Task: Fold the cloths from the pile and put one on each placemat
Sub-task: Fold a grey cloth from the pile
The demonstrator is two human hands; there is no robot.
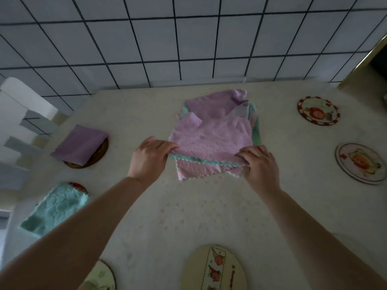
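Note:
A pile of cloths (211, 107) lies at the middle back of the table. On top is a pink cloth (211, 139) with teal cloths under it. My left hand (148, 158) pinches the pink cloth's near left corner. My right hand (259, 164) pinches its near right corner. A folded purple cloth (79, 143) covers a round placemat (98, 155) at the left. Nearer, a folded teal cloth (54, 208) lies on another placemat (78, 186).
Bare round placemats sit at the back right (318, 110), the right (360, 163), the near middle (213, 268) and the near left (100, 277). A tiled wall (167, 38) rises behind the table. White chairs (18, 105) stand at the left.

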